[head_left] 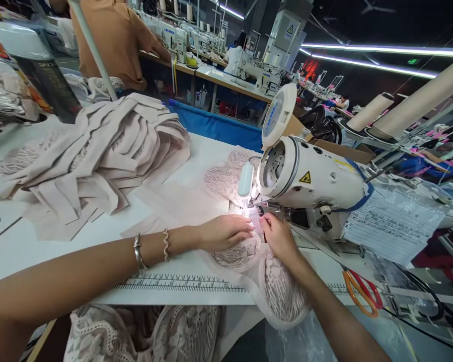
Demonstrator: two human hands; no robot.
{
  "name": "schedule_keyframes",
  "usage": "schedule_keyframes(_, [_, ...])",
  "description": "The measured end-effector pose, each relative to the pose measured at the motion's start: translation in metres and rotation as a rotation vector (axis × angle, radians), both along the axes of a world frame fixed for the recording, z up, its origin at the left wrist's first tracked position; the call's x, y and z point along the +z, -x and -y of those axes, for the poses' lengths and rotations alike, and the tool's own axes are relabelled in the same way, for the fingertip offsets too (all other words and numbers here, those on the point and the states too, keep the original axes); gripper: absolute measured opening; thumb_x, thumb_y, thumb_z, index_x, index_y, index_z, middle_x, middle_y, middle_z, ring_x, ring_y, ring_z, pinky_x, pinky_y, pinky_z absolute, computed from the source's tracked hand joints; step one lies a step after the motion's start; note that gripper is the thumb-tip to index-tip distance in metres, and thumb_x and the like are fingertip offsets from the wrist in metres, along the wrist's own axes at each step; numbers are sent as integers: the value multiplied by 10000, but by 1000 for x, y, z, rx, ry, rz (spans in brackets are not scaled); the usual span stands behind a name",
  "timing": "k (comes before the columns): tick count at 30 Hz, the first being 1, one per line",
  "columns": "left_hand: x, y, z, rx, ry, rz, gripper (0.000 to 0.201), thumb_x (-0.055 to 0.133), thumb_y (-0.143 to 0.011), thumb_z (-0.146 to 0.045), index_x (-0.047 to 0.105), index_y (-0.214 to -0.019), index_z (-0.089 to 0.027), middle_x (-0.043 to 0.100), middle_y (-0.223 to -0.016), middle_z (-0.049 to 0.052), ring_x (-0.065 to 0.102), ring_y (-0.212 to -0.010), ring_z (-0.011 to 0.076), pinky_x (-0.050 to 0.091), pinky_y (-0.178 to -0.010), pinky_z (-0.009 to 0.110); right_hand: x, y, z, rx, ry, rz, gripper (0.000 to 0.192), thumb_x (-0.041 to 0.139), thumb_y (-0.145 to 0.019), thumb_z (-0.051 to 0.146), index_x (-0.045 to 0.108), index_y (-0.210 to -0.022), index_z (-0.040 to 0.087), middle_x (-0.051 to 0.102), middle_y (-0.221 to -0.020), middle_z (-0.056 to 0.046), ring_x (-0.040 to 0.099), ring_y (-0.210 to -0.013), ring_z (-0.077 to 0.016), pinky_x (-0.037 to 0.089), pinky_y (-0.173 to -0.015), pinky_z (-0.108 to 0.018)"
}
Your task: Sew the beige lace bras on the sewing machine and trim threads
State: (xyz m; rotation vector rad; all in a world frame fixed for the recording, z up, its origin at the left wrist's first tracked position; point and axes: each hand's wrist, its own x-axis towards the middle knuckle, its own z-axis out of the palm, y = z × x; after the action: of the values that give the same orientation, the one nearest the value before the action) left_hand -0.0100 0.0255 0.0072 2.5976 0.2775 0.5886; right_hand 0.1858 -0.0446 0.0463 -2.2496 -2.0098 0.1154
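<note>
Together, both hands press flat on the lace piece (249, 251): left hand (226, 232), right hand (277, 236), at the needle.

Dark ceiling overhead, crossed by long white light strips (385, 49). Beyond my white worktable (30, 241) stands a row of tables (226, 80) carrying more sewing machines (175, 37). A blue cloth panel (215, 125) hangs along the far edge of my table. A person in a brown shirt (113, 40) sits at the next station. Large thread cones (419, 103) rise at right.
</note>
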Motion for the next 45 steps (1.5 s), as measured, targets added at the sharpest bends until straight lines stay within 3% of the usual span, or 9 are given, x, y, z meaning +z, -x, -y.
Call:
schedule_keyframes(2, [-3, -4, -2, 79, 23, 4, 341, 309, -1054, -223, 644, -1036, -161, 735, -1064, 94, 688, -996, 196, 550, -870, 315, -17, 7, -6, -132, -52, -61, 208, 523, -985, 311, 670, -880, 208, 742, -823, -39, 631, -729, -186, 291, -591, -257])
schedule_keyframes(4, [-8, -8, 2, 152, -8, 11, 341, 301, -1046, -204, 631, -1069, -124, 714, -1091, 136, 667, -1000, 227, 546, -856, 354, -25, 11, -7, -188, -91, -65, 153, 574, -942, 281, 657, -830, 217, 746, -804, -32, 619, -702, -184, 253, -576, -260])
schedule_keyframes(9, [-17, -8, 24, 315, -445, -53, 453, 404, -1032, -296, 557, -1301, 35, 624, -1328, 243, 608, -1143, 320, 490, -969, 435, -30, 10, 0, -99, -180, -97, 147, 603, -888, 222, 601, -741, 220, 734, -750, -27, 599, -652, -172, 267, -588, -259])
schedule_keyframes(14, [-13, -8, 32, 316, -687, -177, 538, 384, -1053, -358, 611, -1262, 83, 686, -1216, 269, 618, -1151, 353, 407, -1053, 470, -37, 6, 4, -12, -279, -130, 86, 582, -864, 206, 560, -783, 224, 696, -706, -10, 612, -620, -180, 337, -595, -255])
schedule_keyframes(20, [-4, -9, 30, 257, -669, -240, 448, 378, -1046, -282, 690, -1113, 33, 674, -1193, 291, 648, -981, 326, 489, -827, 431, -44, 7, 7, 55, -313, -94, 168, 560, -779, 81, 547, -862, 226, 701, -688, 11, 633, -560, -175, 376, -563, -250])
schedule_keyframes(28, [2, -5, 18, 180, -486, -116, 312, 429, -1016, -262, 656, -947, -61, 645, -1240, 271, 621, -955, 296, 478, -778, 411, -48, 9, 6, 197, -384, 27, 170, 536, -848, 51, 613, -917, 186, 718, -693, -20, 662, -589, -164, 434, -578, -238])
schedule_keyframes(32, [1, -4, 14, 169, -452, -114, 413, 372, -1023, -288, 629, -1142, 12, 638, -1249, 281, 606, -972, 320, 469, -813, 438, -44, 9, 8, 288, -412, 60, 272, 428, -986, 105, 672, -1102, 140, 753, -821, -76, 701, -720, -172, 508, -673, -244])
schedule_keyframes(35, [-1, -2, 13, 172, -444, -128, 533, 381, -1022, -345, 539, -1314, 73, 628, -1284, 281, 595, -1024, 333, 460, -871, 451, -44, 7, 10, 336, -407, 109, 390, 366, -983, 66, 657, -1239, 109, 756, -875, -92, 704, -756, -172, 537, -706, -250])
schedule_keyframes(45, [-5, -1, 11, 232, -445, -186, 595, 312, -1053, -418, 516, -1394, 24, 565, -1422, 244, 577, -1175, 348, 361, -1030, 507, -48, 7, 10, 319, -405, 202, 464, 384, -909, -8, 702, -1234, 89, 670, -708, -50, 645, -614, -162, 496, -585, -243])
